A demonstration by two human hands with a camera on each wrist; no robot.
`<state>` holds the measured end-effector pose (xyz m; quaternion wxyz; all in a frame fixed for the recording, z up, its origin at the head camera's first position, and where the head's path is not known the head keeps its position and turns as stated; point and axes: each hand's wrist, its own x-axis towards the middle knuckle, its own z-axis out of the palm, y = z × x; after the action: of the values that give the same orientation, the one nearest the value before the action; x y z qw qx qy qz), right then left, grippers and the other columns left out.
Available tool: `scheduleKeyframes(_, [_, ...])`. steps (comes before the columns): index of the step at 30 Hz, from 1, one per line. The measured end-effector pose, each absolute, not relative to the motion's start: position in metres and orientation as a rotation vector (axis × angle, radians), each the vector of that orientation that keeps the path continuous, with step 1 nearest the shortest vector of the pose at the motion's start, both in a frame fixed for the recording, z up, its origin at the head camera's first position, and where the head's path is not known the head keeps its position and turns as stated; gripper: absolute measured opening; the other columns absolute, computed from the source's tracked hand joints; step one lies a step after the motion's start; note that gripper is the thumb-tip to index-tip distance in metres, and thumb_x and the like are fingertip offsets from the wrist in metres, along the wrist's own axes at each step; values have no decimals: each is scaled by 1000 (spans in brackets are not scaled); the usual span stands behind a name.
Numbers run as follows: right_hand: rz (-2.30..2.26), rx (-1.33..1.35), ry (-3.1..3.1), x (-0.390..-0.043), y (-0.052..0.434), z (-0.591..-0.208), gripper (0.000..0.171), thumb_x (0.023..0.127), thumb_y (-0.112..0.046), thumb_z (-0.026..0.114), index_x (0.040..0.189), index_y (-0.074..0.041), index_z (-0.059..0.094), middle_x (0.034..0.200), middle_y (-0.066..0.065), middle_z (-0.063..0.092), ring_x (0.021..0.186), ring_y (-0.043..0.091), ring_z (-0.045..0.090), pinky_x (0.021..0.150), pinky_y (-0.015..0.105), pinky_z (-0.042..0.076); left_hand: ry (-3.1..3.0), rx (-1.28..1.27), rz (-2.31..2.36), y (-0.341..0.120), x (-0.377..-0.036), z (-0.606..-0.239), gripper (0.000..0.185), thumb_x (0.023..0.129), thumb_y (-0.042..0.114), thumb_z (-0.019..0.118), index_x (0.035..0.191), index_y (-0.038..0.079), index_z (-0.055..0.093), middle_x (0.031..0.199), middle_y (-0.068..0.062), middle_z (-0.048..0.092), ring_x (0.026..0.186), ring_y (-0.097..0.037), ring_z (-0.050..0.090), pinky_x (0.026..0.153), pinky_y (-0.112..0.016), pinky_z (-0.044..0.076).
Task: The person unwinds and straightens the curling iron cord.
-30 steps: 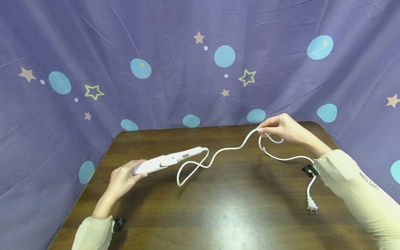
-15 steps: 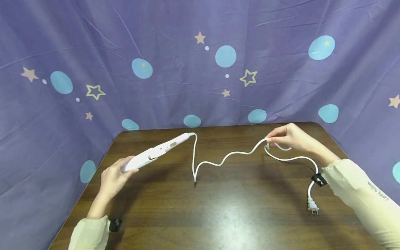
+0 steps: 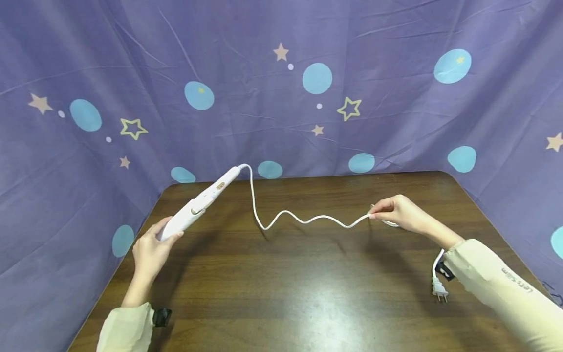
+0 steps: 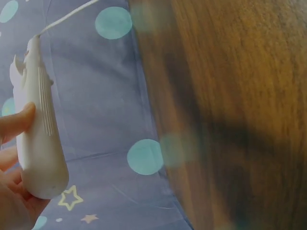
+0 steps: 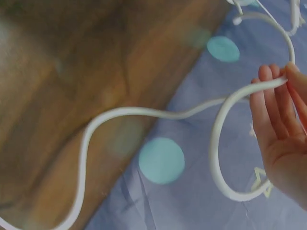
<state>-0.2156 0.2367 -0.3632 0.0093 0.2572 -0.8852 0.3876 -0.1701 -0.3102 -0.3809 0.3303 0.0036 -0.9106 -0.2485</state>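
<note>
Left hand (image 3: 151, 247) wrapped around the fat end of a white hair iron (image 3: 198, 204), held up over the left side of the brown table (image 3: 308, 288) and tipped toward the purple cloth (image 3: 264, 98). White cord (image 3: 299, 219) hung from the iron's tip, then ran wavy above the table to the right hand (image 3: 398, 214). Right hand pinched shut on the cord, above the table's right side. Plug (image 3: 439, 291) lay flat on the table by the right sleeve (image 3: 506, 288), near the table's right edge.
</note>
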Motion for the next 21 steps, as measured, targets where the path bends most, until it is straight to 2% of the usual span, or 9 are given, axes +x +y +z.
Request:
scheduleKeyframes(8, [1000, 699, -2727, -204, 214, -388, 5, 75, -14, 69, 79, -12, 70, 72, -6, 66, 65, -2, 52, 58, 22, 40, -2408, 233, -743, -318, -171, -386, 44, 68, 13, 74, 109, 2, 61, 99, -26, 60, 85, -42, 56, 66, -50, 35])
scheduleKeyframes(21, [1096, 788, -2700, -192, 179, -428, 5, 74, -8, 68, 79, -8, 69, 74, -1, 67, 67, 2, 56, 59, 23, 45, -2532, 374, -773, -333, -177, -401, 43, 74, 19, 69, 113, 3, 58, 107, -26, 57, 90, -44, 53, 70, -51, 34])
